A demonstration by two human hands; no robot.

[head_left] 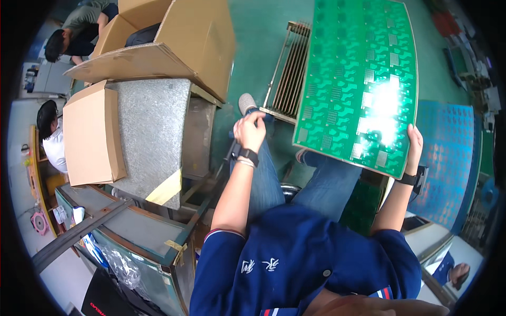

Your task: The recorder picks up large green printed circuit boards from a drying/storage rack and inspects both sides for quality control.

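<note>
A large green circuit board panel (337, 79), glossy with a bright reflection on it, stands raised in front of me, right of the middle. My right hand (415, 145) grips its right edge near the lower corner. My left hand (250, 131) is apart from the panel, over my left leg, with its fingers curled together; whether anything is inside them I cannot make out. Just beyond it, a slatted metal rack (289, 73) is on the green floor, partly covered by the panel.
A big open cardboard box (203, 47) and a smaller carton (89, 137) rest on a grey-topped stand (150, 126) at left. Metal framework (139, 237) lies nearer. A blue patterned sheet (445, 158) is at right. Two people (79, 31) (52, 134) are at the far left.
</note>
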